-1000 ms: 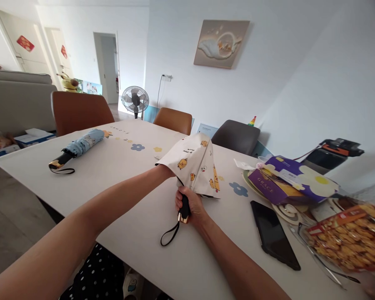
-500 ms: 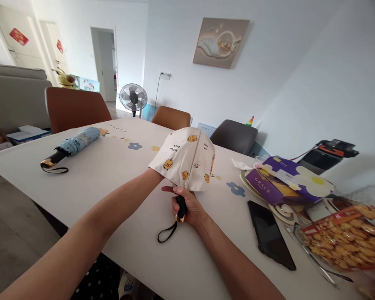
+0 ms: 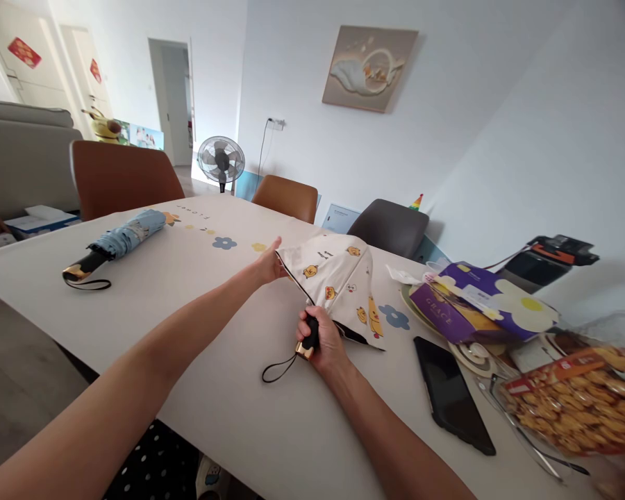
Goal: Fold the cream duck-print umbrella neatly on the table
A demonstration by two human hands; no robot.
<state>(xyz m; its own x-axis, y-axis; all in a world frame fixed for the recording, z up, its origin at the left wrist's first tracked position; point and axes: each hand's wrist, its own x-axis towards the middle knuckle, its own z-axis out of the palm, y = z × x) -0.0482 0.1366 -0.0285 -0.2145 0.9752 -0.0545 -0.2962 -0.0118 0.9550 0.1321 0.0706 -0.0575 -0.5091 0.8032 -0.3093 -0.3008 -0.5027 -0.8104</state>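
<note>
A cream folding umbrella (image 3: pixel 338 285) printed with yellow ducks lies half folded on the white table (image 3: pixel 198 326). My right hand (image 3: pixel 323 345) is wrapped round its black handle, whose wrist strap trails toward me. My left hand (image 3: pixel 269 264) reaches to the canopy's left edge and pinches the fabric there; its fingers are mostly hidden behind the cloth. A second, light blue umbrella (image 3: pixel 115 243) lies rolled up at the far left of the table, away from both hands.
A black phone (image 3: pixel 451 399) lies right of the umbrella. Behind it sit a purple box (image 3: pixel 479 302) on plates and a clear pack of snacks (image 3: pixel 573 406). Brown chairs (image 3: pixel 119 177) and a grey chair (image 3: pixel 390 226) stand round the table; a fan (image 3: pixel 219 160) is behind.
My left hand has come out from under the canopy and now holds its left edge. The canopy has dropped lower and swung right. My right hand stays on the handle.
</note>
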